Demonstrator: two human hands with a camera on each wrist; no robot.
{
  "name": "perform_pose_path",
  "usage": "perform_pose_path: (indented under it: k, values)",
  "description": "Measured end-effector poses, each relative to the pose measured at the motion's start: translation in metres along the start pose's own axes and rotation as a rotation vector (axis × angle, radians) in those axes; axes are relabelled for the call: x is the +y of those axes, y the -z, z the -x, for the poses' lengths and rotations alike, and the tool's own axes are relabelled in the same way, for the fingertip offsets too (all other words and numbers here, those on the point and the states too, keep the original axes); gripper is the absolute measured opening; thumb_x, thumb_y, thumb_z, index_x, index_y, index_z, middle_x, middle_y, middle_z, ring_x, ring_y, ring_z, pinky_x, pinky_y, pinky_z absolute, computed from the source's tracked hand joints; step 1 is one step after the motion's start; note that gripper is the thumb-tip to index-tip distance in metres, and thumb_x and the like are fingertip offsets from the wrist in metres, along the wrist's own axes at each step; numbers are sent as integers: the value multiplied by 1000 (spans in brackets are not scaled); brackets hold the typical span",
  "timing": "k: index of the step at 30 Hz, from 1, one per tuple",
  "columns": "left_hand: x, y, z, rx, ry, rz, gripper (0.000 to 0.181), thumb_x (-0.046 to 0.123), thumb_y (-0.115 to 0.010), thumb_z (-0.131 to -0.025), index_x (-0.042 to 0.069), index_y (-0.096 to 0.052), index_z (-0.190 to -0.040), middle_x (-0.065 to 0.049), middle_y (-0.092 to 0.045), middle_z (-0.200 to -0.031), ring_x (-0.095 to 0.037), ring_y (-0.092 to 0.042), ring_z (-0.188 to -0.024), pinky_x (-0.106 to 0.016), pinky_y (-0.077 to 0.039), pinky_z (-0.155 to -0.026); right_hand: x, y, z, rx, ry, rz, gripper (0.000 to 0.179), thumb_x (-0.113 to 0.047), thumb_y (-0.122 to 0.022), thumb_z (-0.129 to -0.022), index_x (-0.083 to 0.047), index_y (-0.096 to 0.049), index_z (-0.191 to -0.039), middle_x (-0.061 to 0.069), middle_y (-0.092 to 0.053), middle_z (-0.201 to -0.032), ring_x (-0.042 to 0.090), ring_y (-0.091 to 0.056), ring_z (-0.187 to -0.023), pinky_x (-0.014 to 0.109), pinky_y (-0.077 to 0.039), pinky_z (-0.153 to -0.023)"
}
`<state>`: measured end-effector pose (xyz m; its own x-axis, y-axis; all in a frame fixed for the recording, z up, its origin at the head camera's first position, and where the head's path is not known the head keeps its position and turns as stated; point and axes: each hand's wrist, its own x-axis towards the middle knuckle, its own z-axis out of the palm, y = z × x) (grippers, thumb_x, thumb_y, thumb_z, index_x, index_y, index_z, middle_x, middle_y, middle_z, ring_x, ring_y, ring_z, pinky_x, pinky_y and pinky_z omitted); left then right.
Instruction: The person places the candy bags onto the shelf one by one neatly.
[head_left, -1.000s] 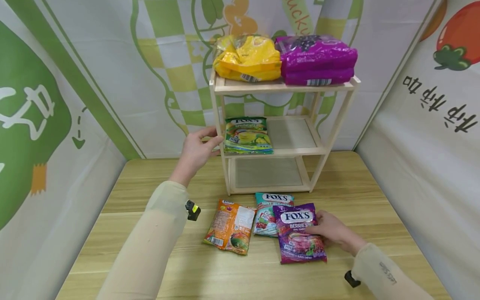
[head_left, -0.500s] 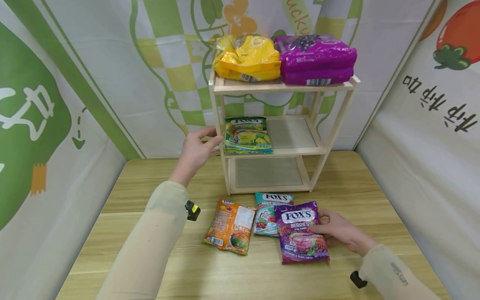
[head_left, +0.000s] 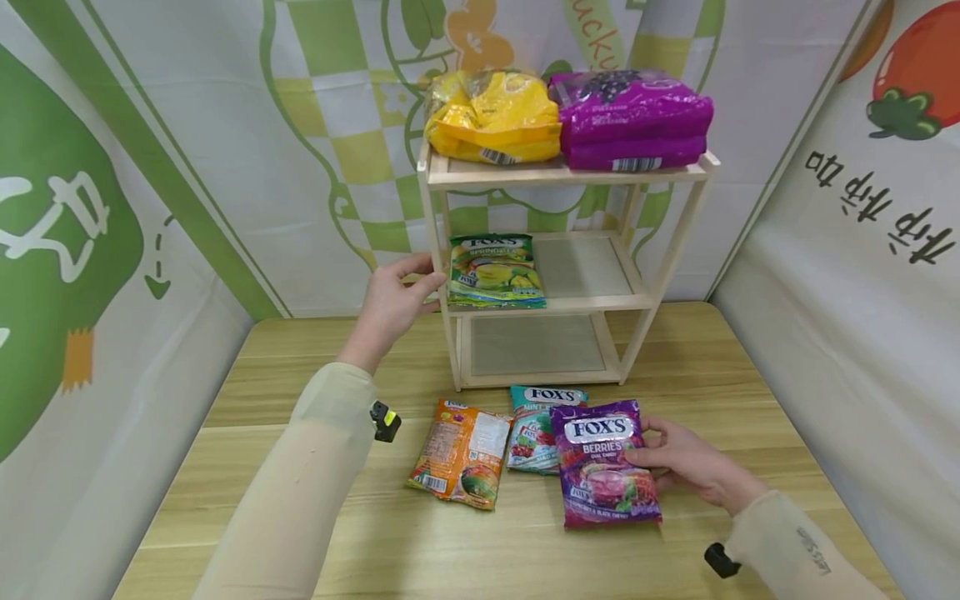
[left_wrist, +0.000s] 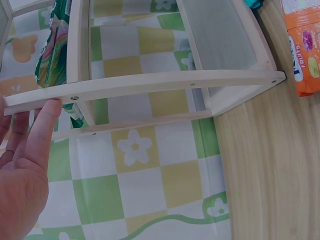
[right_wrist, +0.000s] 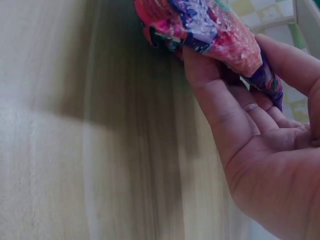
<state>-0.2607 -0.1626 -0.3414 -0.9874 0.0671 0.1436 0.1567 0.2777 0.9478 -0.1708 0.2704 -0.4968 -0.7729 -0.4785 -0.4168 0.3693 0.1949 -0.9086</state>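
Observation:
My right hand pinches the right edge of a purple FOX'S Berries candy bag. In the right wrist view the thumb and fingers grip the bag, which is raised over the wood. Behind it, partly covered, lies a teal FOX'S mint candy bag. To their left is an orange candy bag, back side up. My left hand holds the left front post of a wooden shelf rack; some fingertips are hidden behind the post. On its middle shelf, at the left, lies a green FOX'S candy bag.
A yellow bag and a magenta bag sit side by side on the rack's top shelf. The rack's bottom shelf stands low over the wooden table. Printed cloth walls enclose the table.
My right hand has shifted slightly right, tilting and lifting the purple candy bag a little. The left hand stays at the rack's post, and the other bags have not moved.

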Motion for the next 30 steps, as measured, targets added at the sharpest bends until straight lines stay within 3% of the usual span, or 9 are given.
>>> perform_pose_path:
  k: [11,18,30]
  values:
    - [1,0,1,2,10,0,39,23,-63,-104,8,-62,-139,-13,-55,-131,-30,-64,-118,-38,-61,-94,-12,5,4,-69,62,-55,38,-12,-60,-103,-1,-40,-134,19,-75,-108,27,-76,-85,49,-64,-80]
    - [0,0,1,4,14,2,40,23,-64,-103,8,-61,-140,-12,-55,-131,-29,-64,-117,-33,-62,-91,-18,8,7,-59,84,-81,38,-10,-59,-103,-2,-41,-135,16,-75,-108,29,-76,-88,54,-62,-85]
    - [0,0,1,5,13,3,39,23,-65,-103,8,-62,-139,-12,-55,-130,-29,-64,-118,-30,-62,-88,-32,13,10,-50,98,-106,45,-10,-57,-105,0,-34,-142,14,-74,-114,30,-75,-97,51,-61,-87]
